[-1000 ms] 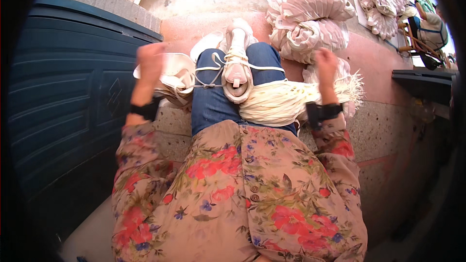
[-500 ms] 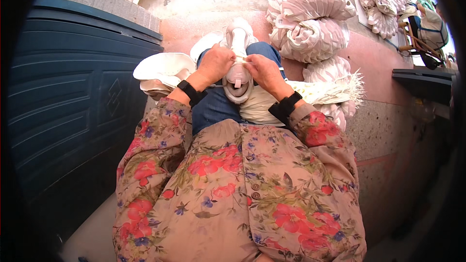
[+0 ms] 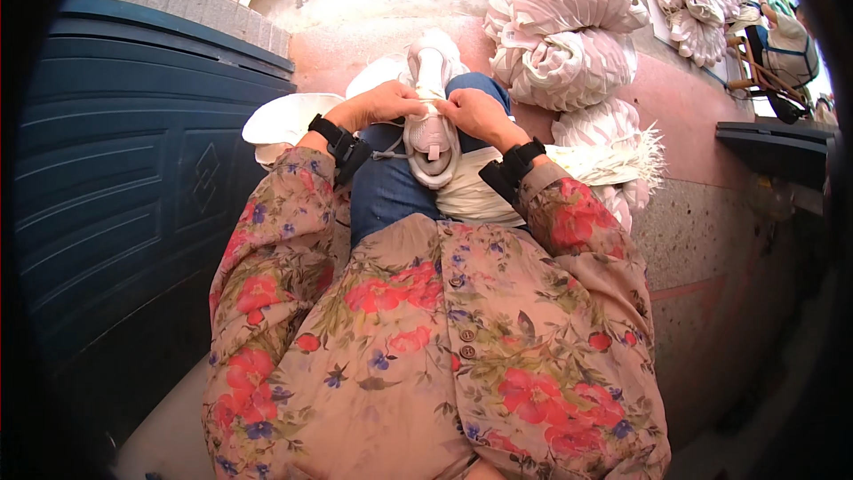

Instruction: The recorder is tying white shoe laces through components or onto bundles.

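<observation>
A pale pink and white shoe upper (image 3: 426,140) rests lengthwise over my blue-jeaned lap, its pull tab toward me. Pinched fingers of my left hand (image 3: 384,104) meet its left side at the tongue. Opposite it, my right hand (image 3: 480,114) is closed with thumb and fingers together at the upper's right side. Between them runs a thin white shoelace (image 3: 430,108), gripped by both hands; its ends are hidden by the fingers. A bundle of cream shoelaces (image 3: 586,164) lies across my right thigh, with frayed-looking ends spread out to the right.
Strung coils of pink-white uppers (image 3: 564,62) are piled on the floor at the right. To my left are a white rounded piece (image 3: 284,123) and a dark blue panelled door (image 3: 133,151). A dark ledge (image 3: 773,147) stands far right, near a chair with a bag.
My left hand has turned flatter, its wrist shifting left and its elbow outward. My right hand has moved slightly left and up. Both hands stay on the lace.
</observation>
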### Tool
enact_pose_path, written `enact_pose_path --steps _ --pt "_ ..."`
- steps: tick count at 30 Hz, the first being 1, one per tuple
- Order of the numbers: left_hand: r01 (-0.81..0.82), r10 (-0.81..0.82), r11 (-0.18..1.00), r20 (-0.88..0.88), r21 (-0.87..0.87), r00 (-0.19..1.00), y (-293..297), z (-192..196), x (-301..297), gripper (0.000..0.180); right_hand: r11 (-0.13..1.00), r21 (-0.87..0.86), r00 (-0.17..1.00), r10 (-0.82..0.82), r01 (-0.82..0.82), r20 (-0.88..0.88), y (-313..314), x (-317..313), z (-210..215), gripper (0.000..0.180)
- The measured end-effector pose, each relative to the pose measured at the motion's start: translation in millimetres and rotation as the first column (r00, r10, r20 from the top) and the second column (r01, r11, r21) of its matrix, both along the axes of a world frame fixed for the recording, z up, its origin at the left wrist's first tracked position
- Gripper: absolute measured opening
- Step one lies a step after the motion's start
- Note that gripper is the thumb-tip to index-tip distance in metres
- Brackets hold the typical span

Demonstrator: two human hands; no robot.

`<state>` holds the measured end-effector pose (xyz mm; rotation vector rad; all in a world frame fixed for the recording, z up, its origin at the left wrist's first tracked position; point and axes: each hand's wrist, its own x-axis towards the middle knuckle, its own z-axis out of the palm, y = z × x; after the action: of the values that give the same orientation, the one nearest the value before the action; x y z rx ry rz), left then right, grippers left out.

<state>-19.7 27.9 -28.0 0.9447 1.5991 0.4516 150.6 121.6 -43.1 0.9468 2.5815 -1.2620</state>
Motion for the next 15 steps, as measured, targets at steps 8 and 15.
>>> enact_pose_path --steps 8,15 --pt "-0.112 0.139 0.987 -0.272 0.110 0.952 -10.7 -2.7 15.4 0.024 0.981 -0.164 0.994 -0.108 0.104 -0.015 30.0 22.0 -12.5 0.043" --pt "0.056 0.121 0.904 -0.380 0.423 0.917 -33.4 13.2 22.2 0.028 0.972 0.062 0.937 -0.198 0.224 -0.289 28.4 61.1 -13.3 0.026"
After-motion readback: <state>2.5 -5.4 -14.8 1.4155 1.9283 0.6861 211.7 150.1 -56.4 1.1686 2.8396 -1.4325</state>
